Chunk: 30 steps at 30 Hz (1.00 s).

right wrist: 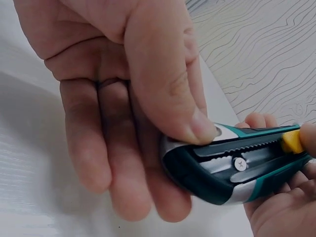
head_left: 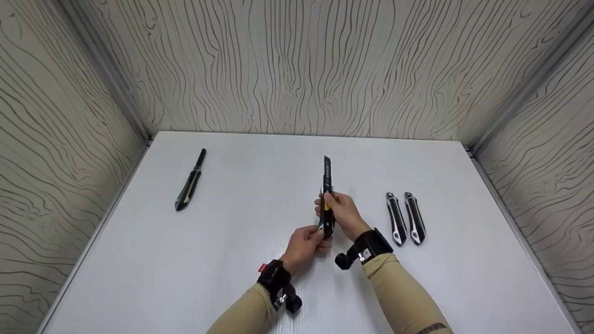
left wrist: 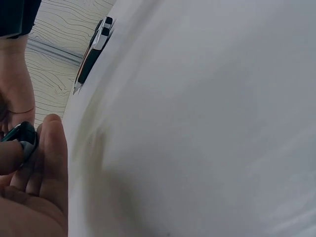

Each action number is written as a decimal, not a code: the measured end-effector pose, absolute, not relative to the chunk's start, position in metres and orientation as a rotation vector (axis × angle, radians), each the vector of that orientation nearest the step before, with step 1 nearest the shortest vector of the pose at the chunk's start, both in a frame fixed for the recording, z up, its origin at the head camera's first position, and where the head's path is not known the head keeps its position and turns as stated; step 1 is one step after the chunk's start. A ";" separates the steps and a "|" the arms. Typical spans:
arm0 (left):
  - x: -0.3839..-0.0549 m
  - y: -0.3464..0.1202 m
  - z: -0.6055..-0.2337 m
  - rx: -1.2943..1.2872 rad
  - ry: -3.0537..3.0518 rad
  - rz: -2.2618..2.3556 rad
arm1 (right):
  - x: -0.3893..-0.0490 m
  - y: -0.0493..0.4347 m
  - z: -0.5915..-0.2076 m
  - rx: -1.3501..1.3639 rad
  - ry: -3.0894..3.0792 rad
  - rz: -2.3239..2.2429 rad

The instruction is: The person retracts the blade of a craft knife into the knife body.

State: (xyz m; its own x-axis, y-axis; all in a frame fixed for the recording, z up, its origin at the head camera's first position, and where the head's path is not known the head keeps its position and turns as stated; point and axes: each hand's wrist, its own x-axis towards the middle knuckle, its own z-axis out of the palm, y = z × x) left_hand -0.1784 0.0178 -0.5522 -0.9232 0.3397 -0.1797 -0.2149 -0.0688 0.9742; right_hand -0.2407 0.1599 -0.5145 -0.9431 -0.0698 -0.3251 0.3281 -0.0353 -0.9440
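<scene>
Plainly, both hands grip one utility knife [head_left: 328,225] above the white table [head_left: 250,185].
The left hand [head_left: 301,243] pinches its butt end between thumb and fingers; the right hand [head_left: 345,214] curls round the body farther forward, thumb on the yellow slider [right wrist: 292,141]. A dark blade [head_left: 327,166] juts from the tip, pointing away from the person. Two more knives [head_left: 397,220] lie side by side to the right; well off to the left lies another knife [head_left: 188,188], its slim dark end toward the back wall [head_left: 297,69].

Head view from above, forward and down, wrist views close in, utility knife [right wrist: 242,170] common to all.
</scene>
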 end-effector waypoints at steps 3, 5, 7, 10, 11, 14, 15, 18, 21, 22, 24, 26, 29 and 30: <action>-0.178 0.017 -0.551 0.130 1.831 2.056 | -0.240 0.159 -0.514 0.261 1.959 -2.070; -0.178 0.017 -0.550 0.129 1.826 2.055 | -0.240 0.159 -0.514 0.260 1.956 -2.070; -0.178 0.016 -0.550 0.127 1.826 2.051 | -0.240 0.159 -0.513 0.256 1.959 -2.062; -0.178 0.016 -0.550 0.123 1.826 2.046 | -0.239 0.160 -0.513 0.245 1.963 -2.048; -0.178 0.016 -0.551 0.123 1.826 2.046 | -0.239 0.160 -0.513 0.241 1.963 -2.046; -0.178 0.016 -0.552 0.130 1.836 2.048 | -0.239 0.160 -0.514 0.226 1.956 -2.049; -0.179 0.016 -0.553 0.133 1.839 2.049 | -0.240 0.160 -0.514 0.225 1.953 -2.051; -0.179 0.016 -0.554 0.143 1.844 2.054 | -0.240 0.160 -0.516 0.219 1.946 -2.054; -0.178 0.015 -0.554 0.144 1.837 2.059 | -0.240 0.160 -0.515 0.224 1.946 -2.051; -0.178 0.015 -0.554 0.144 1.837 2.060 | -0.240 0.160 -0.515 0.224 1.943 -2.051; -0.178 0.015 -0.553 0.140 1.836 2.058 | -0.240 0.160 -0.515 0.219 1.935 -2.051; -0.178 0.015 -0.553 0.138 1.842 2.054 | -0.240 0.161 -0.514 0.206 1.927 -2.052; -0.178 0.015 -0.553 0.126 1.842 2.053 | -0.241 0.161 -0.514 0.189 1.918 -2.053; -0.178 0.015 -0.553 0.123 1.843 2.052 | -0.241 0.161 -0.514 0.185 1.918 -2.051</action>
